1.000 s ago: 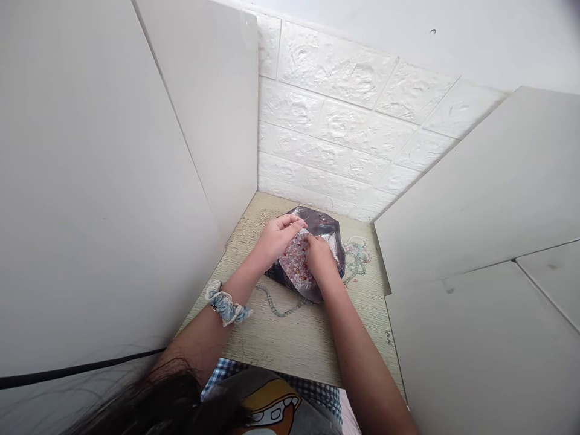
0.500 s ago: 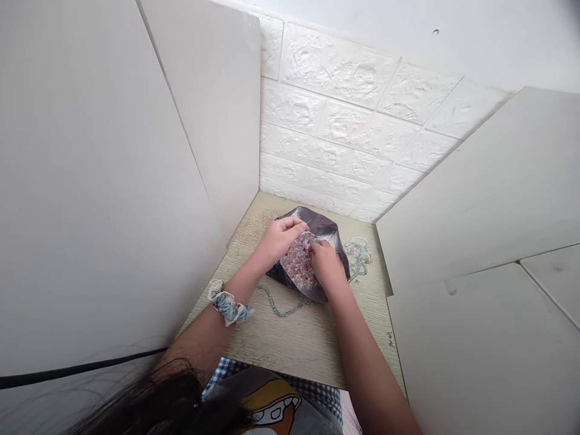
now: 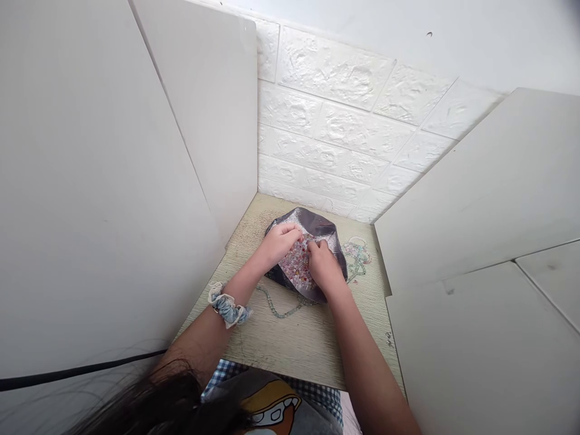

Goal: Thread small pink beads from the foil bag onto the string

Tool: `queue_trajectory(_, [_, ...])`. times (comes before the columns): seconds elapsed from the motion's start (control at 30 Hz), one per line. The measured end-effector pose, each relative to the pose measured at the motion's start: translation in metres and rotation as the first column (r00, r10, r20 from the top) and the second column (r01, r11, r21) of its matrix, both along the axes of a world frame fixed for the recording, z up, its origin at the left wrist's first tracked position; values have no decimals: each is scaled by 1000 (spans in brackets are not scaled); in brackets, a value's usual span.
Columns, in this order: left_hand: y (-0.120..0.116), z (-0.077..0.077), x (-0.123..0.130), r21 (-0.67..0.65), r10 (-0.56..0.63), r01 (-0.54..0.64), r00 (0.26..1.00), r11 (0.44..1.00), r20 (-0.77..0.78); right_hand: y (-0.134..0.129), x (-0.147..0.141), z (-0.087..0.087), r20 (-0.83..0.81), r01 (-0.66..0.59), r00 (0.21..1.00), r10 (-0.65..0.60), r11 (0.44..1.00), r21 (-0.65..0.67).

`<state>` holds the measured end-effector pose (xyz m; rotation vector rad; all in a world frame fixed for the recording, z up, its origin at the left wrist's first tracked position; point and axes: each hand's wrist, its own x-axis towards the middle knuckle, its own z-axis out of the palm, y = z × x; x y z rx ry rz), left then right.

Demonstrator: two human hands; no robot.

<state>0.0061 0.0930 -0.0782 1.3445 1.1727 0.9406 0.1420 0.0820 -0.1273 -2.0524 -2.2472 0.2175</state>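
A dark bag with a silvery lining [image 3: 317, 222] lies spread on the wooden surface, with a heap of small pink, white and red beads [image 3: 296, 266] in it. Over the upper left of the beads is my left hand [image 3: 281, 241], thumb and fingertips pinched together; what they hold is too small to make out. My right hand [image 3: 325, 266] sits at the right side of the heap with its fingers closed, their tips partly hidden. A strand of pale green beads [image 3: 281, 314] runs out from under the bag's front edge.
More strung green and pink beads [image 3: 357, 257] lie right of the bag. White panels [image 3: 217, 121] rise on the left and right, and a white brick-patterned wall [image 3: 326, 145] stands behind. Tiny shiny bits [image 3: 388, 338] lie by the right edge.
My left hand has dropped slightly and moved a little left, with its fingertips lower over the beads. My right hand stays nearly in place. The view has shifted slightly.
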Motion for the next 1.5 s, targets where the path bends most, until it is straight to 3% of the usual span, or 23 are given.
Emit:
queue_trajectory(0.17, [0,-1,2,30,-29,29,1000,999,-10,1,2,7,-265,34,964,-2,992,118])
queue_trajectory(0.3, [-1,-2,3,41,-7,8,999,999,-34,1,4,10,-373,29,927,37,985,169])
queue_trajectory(0.43, [-1,0,2,62,-20,22,999,998,-46,2,5,12,-567,60,818,90,969,240])
queue_trajectory(0.5, [-2,0,2,86,-28,34,997,996,-74,2,4,14,-746,80,660,93,978,193])
queue_trajectory(0.63, [-3,0,2,117,-86,93,994,989,-67,3,1,15,-981,-17,190,36,999,33])
queue_trajectory(0.7, [-3,-1,2,122,-115,120,992,985,-50,2,0,16,-998,-58,60,0,998,-4])
queue_trajectory(0.77, [-2,-2,2,127,-130,135,990,983,-46,2,-1,16,-999,-80,-10,-30,996,-29])
queue_trajectory(1.27, [-1,-5,1,173,-160,167,986,971,-55,-3,-5,20,-958,-103,-256,-128,989,-105])
queue_trajectory(1.5, [-1,-6,0,168,-165,178,983,970,-84,-5,-5,23,-952,-127,-272,-142,986,-110])
